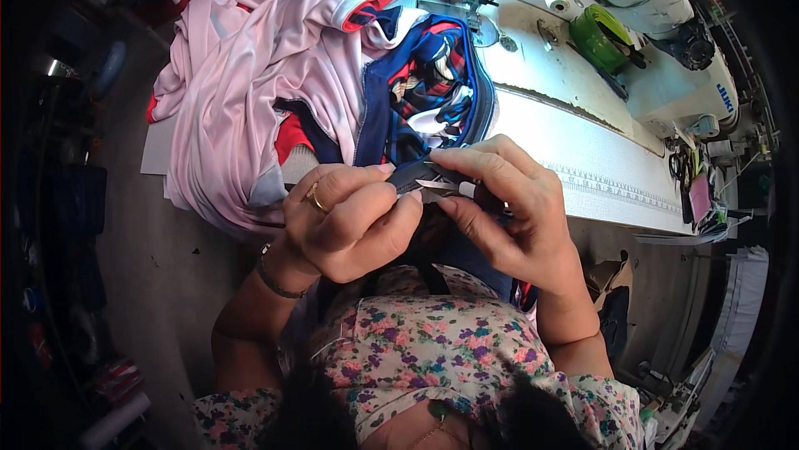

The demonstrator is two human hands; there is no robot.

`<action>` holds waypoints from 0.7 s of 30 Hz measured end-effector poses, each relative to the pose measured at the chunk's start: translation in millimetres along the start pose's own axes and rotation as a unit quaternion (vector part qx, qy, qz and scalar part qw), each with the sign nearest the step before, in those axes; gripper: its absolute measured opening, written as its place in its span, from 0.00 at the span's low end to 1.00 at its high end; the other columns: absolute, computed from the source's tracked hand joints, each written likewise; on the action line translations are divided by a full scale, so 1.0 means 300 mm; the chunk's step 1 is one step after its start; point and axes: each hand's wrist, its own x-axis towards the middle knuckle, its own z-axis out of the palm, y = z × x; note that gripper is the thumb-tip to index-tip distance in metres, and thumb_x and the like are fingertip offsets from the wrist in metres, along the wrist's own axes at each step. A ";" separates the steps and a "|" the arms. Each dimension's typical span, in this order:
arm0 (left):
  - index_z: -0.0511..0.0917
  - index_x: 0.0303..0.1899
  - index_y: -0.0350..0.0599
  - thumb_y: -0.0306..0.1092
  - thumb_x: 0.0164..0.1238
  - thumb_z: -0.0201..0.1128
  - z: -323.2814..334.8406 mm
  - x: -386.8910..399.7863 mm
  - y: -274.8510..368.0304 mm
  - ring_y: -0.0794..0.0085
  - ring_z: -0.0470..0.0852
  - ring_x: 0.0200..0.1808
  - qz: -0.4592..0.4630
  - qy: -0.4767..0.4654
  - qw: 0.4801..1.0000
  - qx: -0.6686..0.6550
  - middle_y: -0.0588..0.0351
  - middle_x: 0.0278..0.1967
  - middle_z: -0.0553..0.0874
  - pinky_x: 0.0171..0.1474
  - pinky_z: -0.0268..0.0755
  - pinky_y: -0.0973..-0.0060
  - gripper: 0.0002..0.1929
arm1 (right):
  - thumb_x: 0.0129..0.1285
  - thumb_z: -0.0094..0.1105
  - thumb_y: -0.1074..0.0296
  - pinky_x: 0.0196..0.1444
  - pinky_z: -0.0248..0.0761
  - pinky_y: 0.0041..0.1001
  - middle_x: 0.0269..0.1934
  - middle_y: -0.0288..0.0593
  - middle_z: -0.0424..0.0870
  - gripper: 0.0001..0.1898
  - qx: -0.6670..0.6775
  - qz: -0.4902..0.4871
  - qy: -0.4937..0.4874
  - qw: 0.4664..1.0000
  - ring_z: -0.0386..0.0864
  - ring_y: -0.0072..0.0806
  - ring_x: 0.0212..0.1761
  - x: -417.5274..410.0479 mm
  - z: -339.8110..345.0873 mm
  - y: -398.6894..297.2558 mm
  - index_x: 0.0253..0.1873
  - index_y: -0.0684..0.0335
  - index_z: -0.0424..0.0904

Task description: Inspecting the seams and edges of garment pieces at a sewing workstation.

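My left hand (356,219) pinches an edge of dark navy fabric (407,176) at the table's front. Close on its right, my right hand (512,206) holds a small pointed metal blade (437,185) with its tip towards the left fingertips, while its index finger touches the same fabric. The blade's handle is mostly hidden in the palm, so its kind cannot be told. Beyond both hands lies a heap of pale pink shiny fabric (268,75), with navy and red trim and a patterned dark blue part (431,94).
A Juki sewing machine (686,94) stands at the right, its presser foot (477,10) beside the heap. A green round holder (599,38) sits by it. A printed ruler scale (612,188) runs along the white table's front edge. Scissors and tools (686,169) are at the far right.
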 end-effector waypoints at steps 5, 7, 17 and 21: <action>0.80 0.38 0.49 0.21 0.43 0.73 -0.003 0.016 0.004 0.67 0.80 0.36 0.000 -0.003 1.000 -0.023 0.58 0.39 0.69 0.30 0.72 0.74 0.18 | 0.51 0.64 0.79 0.35 0.68 0.22 0.35 0.44 0.79 0.16 0.026 -0.025 0.006 0.999 0.77 0.28 0.34 0.004 0.005 -0.013 0.47 0.67 0.79; 0.80 0.37 0.48 0.21 0.43 0.72 0.004 0.017 0.003 0.66 0.81 0.36 0.000 0.004 0.999 -0.033 0.58 0.40 0.69 0.30 0.72 0.73 0.17 | 0.49 0.64 0.78 0.33 0.67 0.22 0.34 0.43 0.79 0.17 0.037 -0.022 0.005 0.999 0.76 0.27 0.33 0.003 0.002 -0.005 0.47 0.68 0.79; 0.79 0.29 0.41 0.22 0.44 0.67 0.059 -0.019 -0.019 0.67 0.80 0.35 0.005 0.022 0.998 -0.061 0.57 0.38 0.71 0.35 0.76 0.72 0.08 | 0.41 0.70 0.66 0.29 0.55 0.15 0.28 0.34 0.69 0.24 0.321 0.129 0.038 0.937 0.64 0.17 0.26 -0.008 -0.060 -0.028 0.44 0.73 0.78; 0.79 0.32 0.42 0.23 0.45 0.67 0.048 0.000 -0.022 0.67 0.80 0.35 0.013 0.024 0.998 -0.060 0.57 0.37 0.71 0.35 0.76 0.72 0.09 | 0.48 0.62 0.80 0.31 0.55 0.16 0.33 0.34 0.71 0.17 0.081 -0.033 0.050 0.995 0.63 0.16 0.30 0.007 -0.020 0.037 0.46 0.66 0.80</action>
